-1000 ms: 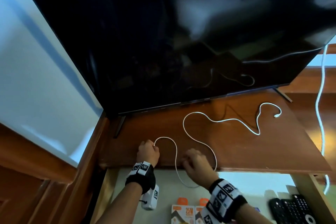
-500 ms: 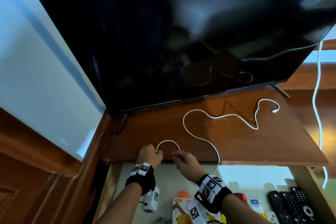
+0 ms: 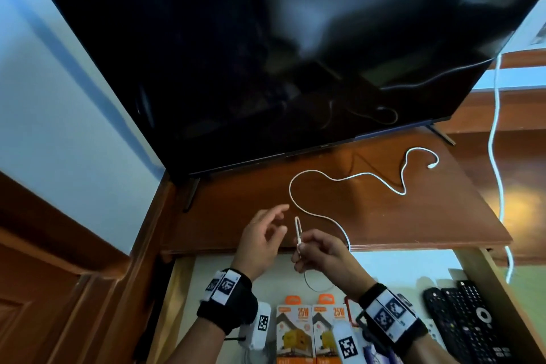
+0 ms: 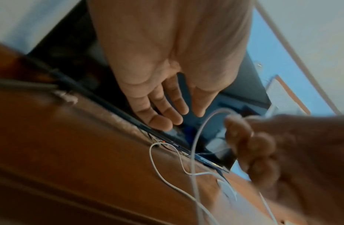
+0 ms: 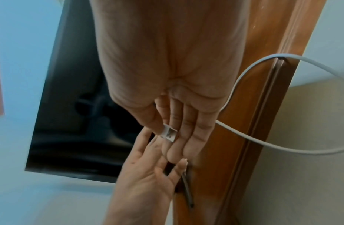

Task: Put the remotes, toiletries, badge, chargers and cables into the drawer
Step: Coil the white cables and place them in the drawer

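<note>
Pinching the plug end of a white charging cable (image 3: pixel 322 217) between thumb and fingers, the right hand (image 3: pixel 322 254) holds a short folded loop of it upright over the near edge of a wooden TV stand (image 3: pixel 384 221). The right wrist view shows the cable's small white connector (image 5: pixel 169 134) clamped under the thumb against the fingers. The left hand (image 3: pixel 260 242) floats just to the left with fingers spread and relaxed, holding nothing. The rest of the cable snakes away to the right across the stand top and ends in a small plug (image 3: pixel 432 165) near the far right corner, in front of a large dark television (image 3: pixel 266 53). Below the stand, an open drawer (image 3: pixel 478 281) already holds two orange-and-white charger boxes (image 3: pixel 313 331) printed "25W", with black remotes (image 3: pixel 466 325) at the right. A second, thicker white cord (image 3: pixel 494 139) hangs down on the far right.
</note>
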